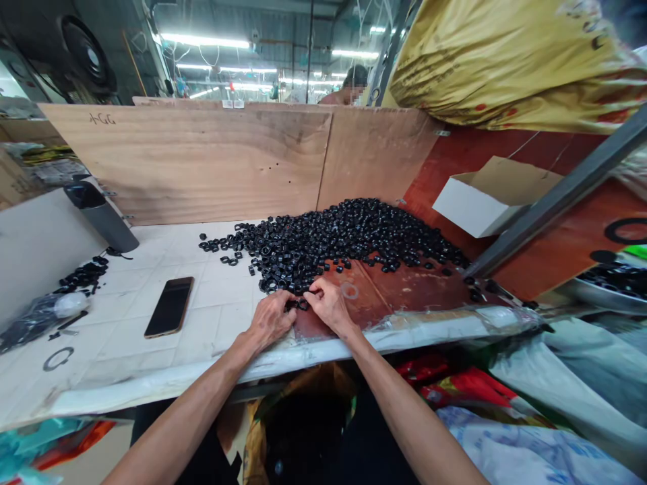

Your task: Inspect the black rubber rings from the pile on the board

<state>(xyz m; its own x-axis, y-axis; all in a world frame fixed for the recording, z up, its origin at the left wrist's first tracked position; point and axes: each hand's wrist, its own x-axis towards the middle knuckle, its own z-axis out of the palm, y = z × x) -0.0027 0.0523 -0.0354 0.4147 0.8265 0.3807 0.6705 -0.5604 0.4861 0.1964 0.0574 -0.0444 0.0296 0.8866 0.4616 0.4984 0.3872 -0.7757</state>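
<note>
Small black pieces (302,305) lie between the left hand (273,318) and right hand (328,304), too small to tell which way each points. Both hands' fingers are drawn narrow; whether they pinch a piece, I cannot tell. Just beyond, a heap (354,232) of glossy, ring-like pieces runs lengthwise left to right on the counter (419,330), across creased whitish covering (217,289) and scuffed red-brown surface (394,289), before a grained plywood panel (217,162).

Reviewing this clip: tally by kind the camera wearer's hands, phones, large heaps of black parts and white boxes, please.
Left hand and right hand: 2
Phone: 1
Large heap of black parts, pieces too many to count: 1
White box: 1
Total: 5
</note>
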